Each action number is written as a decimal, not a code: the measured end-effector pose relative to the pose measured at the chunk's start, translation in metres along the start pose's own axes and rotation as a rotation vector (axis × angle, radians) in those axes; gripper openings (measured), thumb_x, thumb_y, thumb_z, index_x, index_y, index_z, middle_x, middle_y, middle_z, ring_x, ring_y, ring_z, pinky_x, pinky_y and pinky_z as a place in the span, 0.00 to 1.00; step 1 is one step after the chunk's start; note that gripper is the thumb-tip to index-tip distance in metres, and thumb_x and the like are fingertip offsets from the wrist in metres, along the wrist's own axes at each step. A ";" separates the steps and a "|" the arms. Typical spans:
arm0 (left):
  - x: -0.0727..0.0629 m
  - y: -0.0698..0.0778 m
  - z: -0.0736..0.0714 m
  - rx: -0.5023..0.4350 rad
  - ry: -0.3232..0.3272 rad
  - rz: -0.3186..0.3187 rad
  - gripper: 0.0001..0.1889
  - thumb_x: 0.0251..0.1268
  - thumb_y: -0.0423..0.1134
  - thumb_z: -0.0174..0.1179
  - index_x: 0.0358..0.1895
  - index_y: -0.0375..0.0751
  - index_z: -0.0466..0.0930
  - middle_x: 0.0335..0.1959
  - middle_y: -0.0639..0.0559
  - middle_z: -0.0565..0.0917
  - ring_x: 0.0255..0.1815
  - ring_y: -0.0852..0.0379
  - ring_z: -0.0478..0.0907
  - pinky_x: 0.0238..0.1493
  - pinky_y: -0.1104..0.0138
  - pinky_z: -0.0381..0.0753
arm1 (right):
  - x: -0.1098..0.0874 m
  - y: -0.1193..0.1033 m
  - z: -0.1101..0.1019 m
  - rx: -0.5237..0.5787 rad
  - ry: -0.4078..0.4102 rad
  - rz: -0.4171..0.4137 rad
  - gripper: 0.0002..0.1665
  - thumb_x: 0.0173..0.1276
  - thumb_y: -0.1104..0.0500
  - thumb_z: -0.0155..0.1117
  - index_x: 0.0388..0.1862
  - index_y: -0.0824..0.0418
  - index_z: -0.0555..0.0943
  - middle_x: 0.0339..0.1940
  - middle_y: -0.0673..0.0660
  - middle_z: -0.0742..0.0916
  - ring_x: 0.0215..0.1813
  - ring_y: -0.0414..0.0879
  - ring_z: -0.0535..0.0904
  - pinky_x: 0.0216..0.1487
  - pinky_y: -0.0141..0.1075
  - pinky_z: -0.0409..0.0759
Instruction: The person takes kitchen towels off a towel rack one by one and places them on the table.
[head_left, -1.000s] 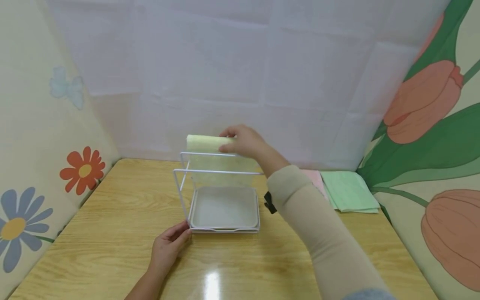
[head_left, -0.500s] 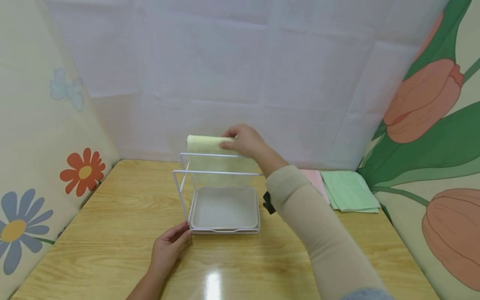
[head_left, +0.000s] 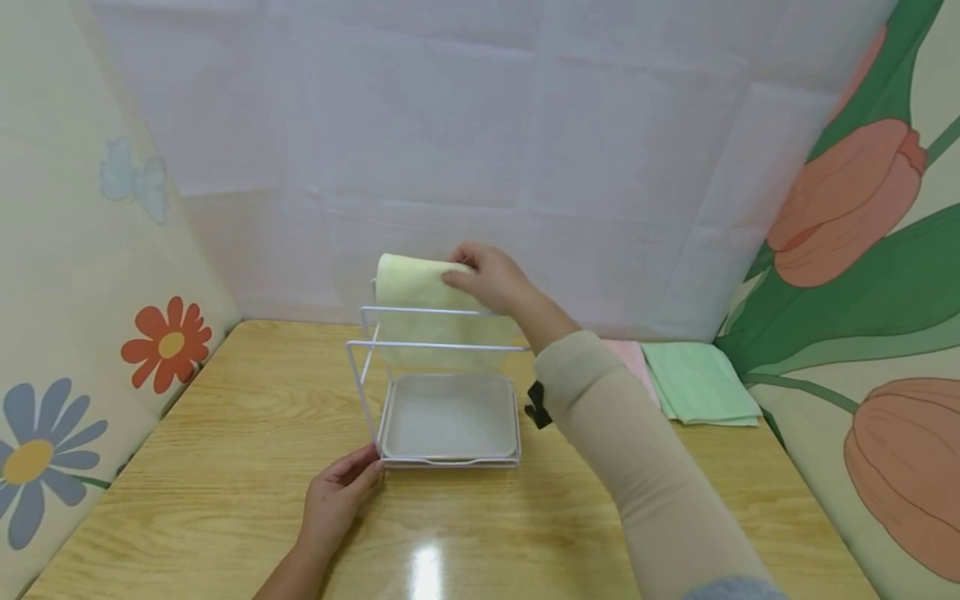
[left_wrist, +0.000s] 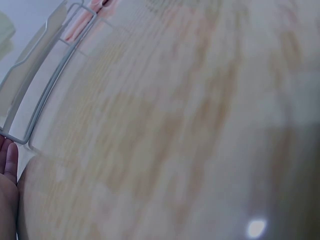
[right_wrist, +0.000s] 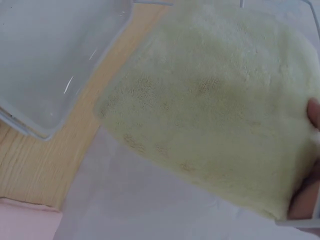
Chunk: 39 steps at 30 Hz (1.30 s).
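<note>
A white wire rack [head_left: 442, 344] with raised bars stands on the wooden table, a pale grey tray [head_left: 453, 417] in its base. At the rack's front left corner, my left hand [head_left: 333, 500] grips the frame between thumb and fingers. A pale yellow cloth [head_left: 416, 287] hangs at the rear bar, its top edge folded and raised above it. My right hand [head_left: 495, 279] pinches that top edge near its right end. In the right wrist view the fuzzy yellow cloth [right_wrist: 210, 110] fills the middle, with fingertips at the right edge.
To the right of the rack lie a folded green cloth [head_left: 697, 382] and a pink cloth [head_left: 630, 358], partly behind my right sleeve. A small black object [head_left: 537, 406] shows beside the sleeve. A white sheet hangs behind the table; flower-printed panels flank it.
My right hand has risen slightly, drawing the yellow cloth's top fold up above the rear bar. The left hand and the rack have stayed in place.
</note>
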<state>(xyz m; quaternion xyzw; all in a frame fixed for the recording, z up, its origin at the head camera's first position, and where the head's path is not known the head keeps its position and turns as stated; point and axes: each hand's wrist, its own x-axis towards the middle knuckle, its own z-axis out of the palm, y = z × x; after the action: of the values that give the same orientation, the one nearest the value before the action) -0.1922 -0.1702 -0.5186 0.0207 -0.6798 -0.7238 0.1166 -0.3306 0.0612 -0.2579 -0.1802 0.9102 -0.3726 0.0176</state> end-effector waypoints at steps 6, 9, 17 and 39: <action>0.000 -0.001 0.000 -0.002 -0.002 -0.010 0.17 0.58 0.24 0.66 0.50 0.19 0.79 0.35 0.70 0.87 0.38 0.73 0.84 0.40 0.78 0.86 | 0.002 0.000 -0.002 0.033 0.027 0.002 0.17 0.72 0.49 0.61 0.56 0.53 0.79 0.55 0.54 0.83 0.57 0.49 0.77 0.61 0.43 0.79; 0.000 0.000 0.000 -0.001 0.001 -0.011 0.16 0.58 0.24 0.66 0.49 0.20 0.79 0.35 0.70 0.87 0.38 0.73 0.84 0.40 0.79 0.86 | 0.002 0.000 -0.004 0.048 0.045 -0.009 0.19 0.72 0.50 0.62 0.59 0.50 0.79 0.57 0.55 0.83 0.58 0.49 0.78 0.62 0.43 0.79; -0.001 0.001 0.001 -0.007 -0.002 -0.024 0.17 0.57 0.24 0.66 0.50 0.20 0.79 0.34 0.70 0.87 0.38 0.73 0.84 0.40 0.78 0.86 | 0.000 -0.008 -0.018 0.085 0.064 -0.027 0.19 0.70 0.51 0.65 0.58 0.49 0.81 0.59 0.54 0.84 0.59 0.47 0.78 0.64 0.41 0.79; -0.001 0.005 0.002 0.017 0.007 -0.026 0.15 0.58 0.24 0.66 0.49 0.22 0.81 0.34 0.71 0.87 0.37 0.74 0.83 0.39 0.79 0.86 | -0.008 -0.040 -0.069 0.083 0.160 -0.102 0.19 0.68 0.52 0.67 0.57 0.51 0.82 0.51 0.52 0.87 0.45 0.39 0.77 0.50 0.28 0.76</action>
<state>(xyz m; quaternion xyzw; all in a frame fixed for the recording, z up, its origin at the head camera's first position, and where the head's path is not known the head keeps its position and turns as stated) -0.1911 -0.1687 -0.5139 0.0333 -0.6853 -0.7193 0.1093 -0.3225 0.0843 -0.1816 -0.1952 0.8822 -0.4234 -0.0665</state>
